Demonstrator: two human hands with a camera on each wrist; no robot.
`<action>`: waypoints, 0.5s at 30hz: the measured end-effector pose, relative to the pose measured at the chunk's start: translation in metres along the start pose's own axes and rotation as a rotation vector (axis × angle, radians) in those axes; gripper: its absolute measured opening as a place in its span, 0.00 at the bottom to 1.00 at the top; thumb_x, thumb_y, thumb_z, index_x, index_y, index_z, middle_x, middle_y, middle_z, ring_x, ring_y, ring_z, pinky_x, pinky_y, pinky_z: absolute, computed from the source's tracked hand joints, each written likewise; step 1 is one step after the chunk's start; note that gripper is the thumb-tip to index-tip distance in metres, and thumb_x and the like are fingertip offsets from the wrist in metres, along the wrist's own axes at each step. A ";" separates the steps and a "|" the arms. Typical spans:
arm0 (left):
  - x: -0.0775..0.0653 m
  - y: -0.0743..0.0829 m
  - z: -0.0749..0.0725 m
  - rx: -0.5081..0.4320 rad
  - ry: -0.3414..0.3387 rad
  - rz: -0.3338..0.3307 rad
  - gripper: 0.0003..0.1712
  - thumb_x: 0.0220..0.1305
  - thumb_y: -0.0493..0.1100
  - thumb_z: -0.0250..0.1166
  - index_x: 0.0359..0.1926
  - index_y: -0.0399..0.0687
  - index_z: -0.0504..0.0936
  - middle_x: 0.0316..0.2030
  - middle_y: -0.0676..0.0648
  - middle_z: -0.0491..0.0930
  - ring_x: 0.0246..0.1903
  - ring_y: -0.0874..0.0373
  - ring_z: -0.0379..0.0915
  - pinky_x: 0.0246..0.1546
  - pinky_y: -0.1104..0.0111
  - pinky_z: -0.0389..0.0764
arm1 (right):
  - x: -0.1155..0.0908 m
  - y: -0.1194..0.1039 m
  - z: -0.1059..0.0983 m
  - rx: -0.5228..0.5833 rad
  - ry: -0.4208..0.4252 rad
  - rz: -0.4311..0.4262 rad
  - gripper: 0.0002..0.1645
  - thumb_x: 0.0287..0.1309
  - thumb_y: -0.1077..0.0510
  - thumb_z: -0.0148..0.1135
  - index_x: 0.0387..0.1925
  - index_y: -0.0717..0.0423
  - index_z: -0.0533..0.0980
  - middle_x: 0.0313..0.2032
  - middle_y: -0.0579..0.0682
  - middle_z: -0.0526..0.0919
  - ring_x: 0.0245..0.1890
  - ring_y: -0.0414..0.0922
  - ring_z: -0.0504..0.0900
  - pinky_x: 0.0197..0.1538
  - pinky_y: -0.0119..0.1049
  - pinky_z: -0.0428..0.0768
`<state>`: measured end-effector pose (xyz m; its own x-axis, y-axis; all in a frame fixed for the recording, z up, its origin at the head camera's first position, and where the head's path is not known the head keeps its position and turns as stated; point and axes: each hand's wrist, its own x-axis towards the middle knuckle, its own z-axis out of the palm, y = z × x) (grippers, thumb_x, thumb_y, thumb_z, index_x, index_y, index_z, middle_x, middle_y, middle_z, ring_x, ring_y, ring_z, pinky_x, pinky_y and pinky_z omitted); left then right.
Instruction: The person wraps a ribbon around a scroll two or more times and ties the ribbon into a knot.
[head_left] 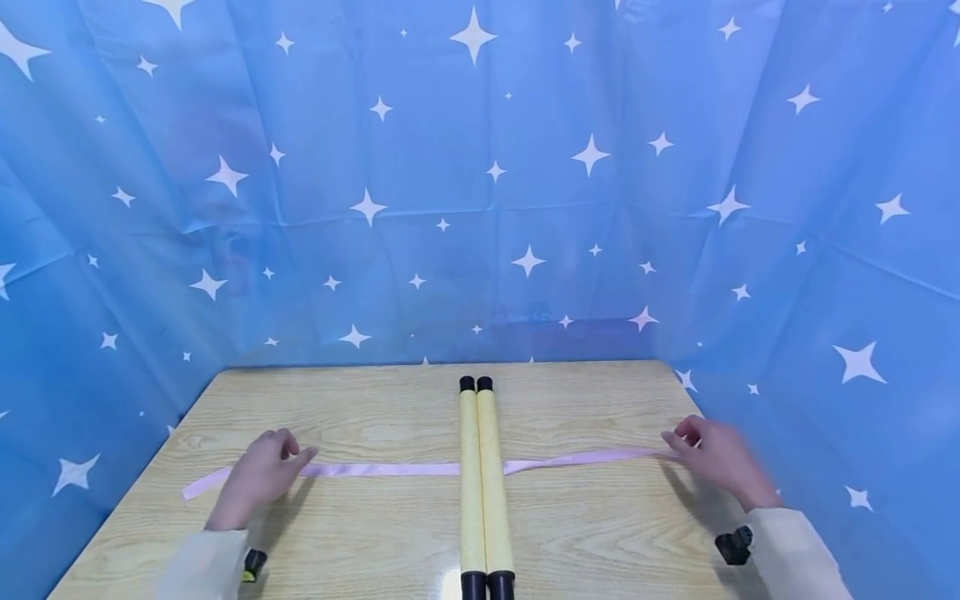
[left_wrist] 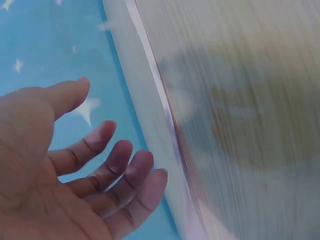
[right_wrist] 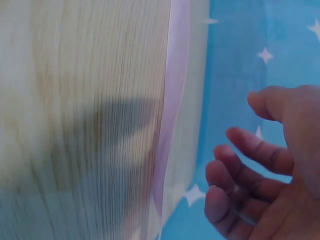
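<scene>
A pink ribbon [head_left: 382, 469] stretches across the wooden table, passing beneath two pale yellow rolls [head_left: 491, 483] with black ends that lie side by side. Over the ribbon's left part hovers my left hand [head_left: 262, 473]; in the left wrist view its thumb and loosely bent fingers [left_wrist: 142, 195] are apart, with nothing between them. My right hand [head_left: 716, 457] is above the ribbon's right end. Its fingers [right_wrist: 218, 202] are relaxed and separate from the thumb in the right wrist view, and the ribbon [right_wrist: 172, 90] lies on the table away from them.
The wooden table [head_left: 360, 533] reaches back to a blue curtain [head_left: 450, 275] with white stars, which also hangs along both sides. Each wrist carries a small black camera [head_left: 733, 546].
</scene>
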<state>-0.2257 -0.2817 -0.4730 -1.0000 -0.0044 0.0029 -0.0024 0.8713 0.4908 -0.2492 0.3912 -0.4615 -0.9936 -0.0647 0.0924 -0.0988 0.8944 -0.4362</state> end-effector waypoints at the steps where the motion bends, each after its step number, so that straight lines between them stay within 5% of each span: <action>1: 0.001 0.007 0.004 -0.020 -0.011 -0.004 0.24 0.74 0.59 0.61 0.38 0.41 0.77 0.30 0.44 0.75 0.26 0.54 0.68 0.27 0.62 0.71 | 0.000 -0.004 0.001 0.001 -0.019 0.020 0.25 0.72 0.37 0.58 0.38 0.55 0.81 0.27 0.47 0.80 0.26 0.42 0.72 0.28 0.34 0.68; 7: 0.005 0.041 0.031 -0.087 -0.057 -0.043 0.27 0.73 0.61 0.61 0.26 0.47 0.71 0.18 0.51 0.67 0.18 0.58 0.60 0.21 0.66 0.64 | 0.001 -0.019 0.012 0.001 -0.082 0.113 0.33 0.72 0.31 0.52 0.25 0.53 0.77 0.17 0.44 0.71 0.20 0.43 0.67 0.26 0.36 0.63; 15: 0.011 0.066 0.056 -0.010 -0.080 -0.103 0.36 0.69 0.65 0.61 0.10 0.54 0.61 0.10 0.57 0.52 0.13 0.63 0.45 0.15 0.72 0.51 | 0.008 -0.029 0.030 0.019 -0.172 0.195 0.39 0.72 0.29 0.48 0.15 0.52 0.74 0.13 0.44 0.68 0.17 0.43 0.66 0.26 0.37 0.64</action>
<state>-0.2368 -0.1967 -0.4897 -0.9916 -0.0541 -0.1171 -0.1054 0.8632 0.4937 -0.2556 0.3511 -0.4748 -0.9885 0.0325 -0.1478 0.0962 0.8891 -0.4475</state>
